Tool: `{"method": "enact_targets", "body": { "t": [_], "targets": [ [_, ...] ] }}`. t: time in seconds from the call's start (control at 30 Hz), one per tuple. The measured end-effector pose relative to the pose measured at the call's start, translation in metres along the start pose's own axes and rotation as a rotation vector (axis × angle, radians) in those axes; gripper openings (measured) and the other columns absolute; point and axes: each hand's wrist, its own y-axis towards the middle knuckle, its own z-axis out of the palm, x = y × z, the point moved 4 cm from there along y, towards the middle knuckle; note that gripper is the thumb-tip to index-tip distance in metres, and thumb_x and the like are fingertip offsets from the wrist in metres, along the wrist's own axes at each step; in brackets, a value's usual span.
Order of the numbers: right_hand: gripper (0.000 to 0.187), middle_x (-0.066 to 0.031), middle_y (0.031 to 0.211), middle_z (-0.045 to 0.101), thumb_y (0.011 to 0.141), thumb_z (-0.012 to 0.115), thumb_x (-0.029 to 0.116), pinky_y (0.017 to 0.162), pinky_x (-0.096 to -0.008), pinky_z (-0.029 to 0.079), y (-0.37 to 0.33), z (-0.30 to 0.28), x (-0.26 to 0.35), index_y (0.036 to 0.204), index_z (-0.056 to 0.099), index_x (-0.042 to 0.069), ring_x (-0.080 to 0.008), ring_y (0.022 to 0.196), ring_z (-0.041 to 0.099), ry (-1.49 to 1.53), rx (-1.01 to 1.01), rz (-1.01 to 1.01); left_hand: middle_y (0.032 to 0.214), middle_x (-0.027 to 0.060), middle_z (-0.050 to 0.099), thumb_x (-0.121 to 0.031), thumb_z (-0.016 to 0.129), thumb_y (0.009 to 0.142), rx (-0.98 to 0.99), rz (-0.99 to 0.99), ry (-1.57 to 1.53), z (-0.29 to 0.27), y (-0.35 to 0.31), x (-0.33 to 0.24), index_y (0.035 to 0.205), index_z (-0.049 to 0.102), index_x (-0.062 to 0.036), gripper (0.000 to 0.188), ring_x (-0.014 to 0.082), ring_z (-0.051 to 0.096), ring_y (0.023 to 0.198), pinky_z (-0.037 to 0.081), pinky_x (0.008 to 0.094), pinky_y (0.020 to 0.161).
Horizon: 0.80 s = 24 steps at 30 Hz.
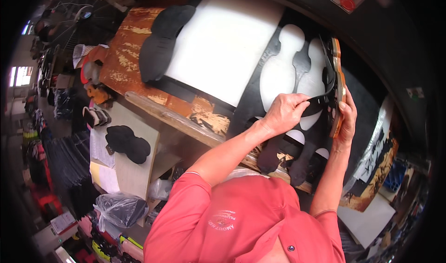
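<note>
My left hand [285, 112] pinches a thin black strip [323, 94] between thumb and fingers. The strip stretches right, toward a cutting die [341, 79] with an orange-brown edge. My right hand [347, 116] grips that die near its lower end and holds it up on its side. Beneath my hands lies a black sheet [245, 106] with white sole-shaped areas [281, 70] showing in it. More black sheet with sole-shaped outlines [270, 157] hangs near the front edge, close to my body.
A white sheet [227, 44] covers the middle of the worn board. Stacked black sole-shaped pieces [158, 49] lie at its left; others [127, 144] rest on a side table. A wooden bar [172, 119] runs along the front edge. A dark machine with a red button [347, 3] stands behind.
</note>
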Motion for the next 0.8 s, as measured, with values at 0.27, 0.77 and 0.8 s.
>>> {"method": "enact_targets", "body": {
  "t": [0.27, 0.77, 0.8],
  "targets": [
    [0.081, -0.0084, 0.127, 0.069, 0.090, 0.074, 0.025, 0.089, -0.0240, 0.056, 0.002, -0.004, -0.005, 0.159, 0.045, -0.008, -0.0119, 0.101, 0.069, 0.005, -0.024, -0.056, 0.107, 0.0123, 0.080, -0.014, 0.069, 0.106, -0.540, 0.033, 0.375, -0.169, -0.008, -0.009, 0.124, 0.075, 0.0047, 0.026, 0.0163, 0.072, 0.098, 0.058, 0.0326, 0.088],
    [0.079, -0.0147, 0.139, 0.066, 0.087, 0.075, 0.021, 0.107, -0.0293, 0.051, 0.002, -0.008, -0.002, 0.156, 0.049, -0.008, -0.0203, 0.120, 0.068, -0.163, -0.028, -0.073, 0.142, 0.0271, 0.062, -0.017, 0.074, 0.100, -0.567, 0.368, 0.897, -0.184, -0.020, -0.010, 0.142, 0.062, 0.0042, 0.049, 0.0448, 0.056, 0.137, 0.046, 0.0496, 0.116],
    [0.079, -0.0137, 0.135, 0.068, 0.085, 0.077, 0.021, 0.104, -0.0288, 0.051, 0.000, -0.008, 0.000, 0.154, 0.053, -0.008, -0.0190, 0.118, 0.067, -0.121, -0.015, -0.065, 0.150, 0.0291, 0.057, -0.020, 0.075, 0.099, -0.395, 0.401, 0.845, -0.142, -0.010, -0.001, 0.146, 0.059, 0.0038, 0.055, 0.0476, 0.049, 0.145, 0.041, 0.0522, 0.121]
  ]
}}
